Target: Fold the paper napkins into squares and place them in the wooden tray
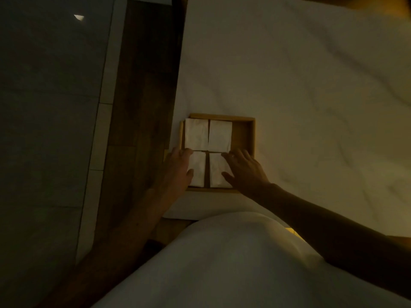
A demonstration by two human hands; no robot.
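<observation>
Placing step, likely near done: four napkins (208, 152) fill the tray (244, 134). Left hand (178, 165) and right hand (244, 167), each grip spread flat, press the two nearest; next, lift away gently.

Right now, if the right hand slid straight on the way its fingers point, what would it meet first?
The right hand rests on the near-right folded white paper napkin, fingers pointing up-left. Going on, it would likely first meet the far-right folded white napkin in the square wooden tray; height is unclear.

Tray's (250, 138) right strip lay bare; four napkins (220, 135) filled the rest. Bed sheet (311, 96) beyond was clear.
</observation>
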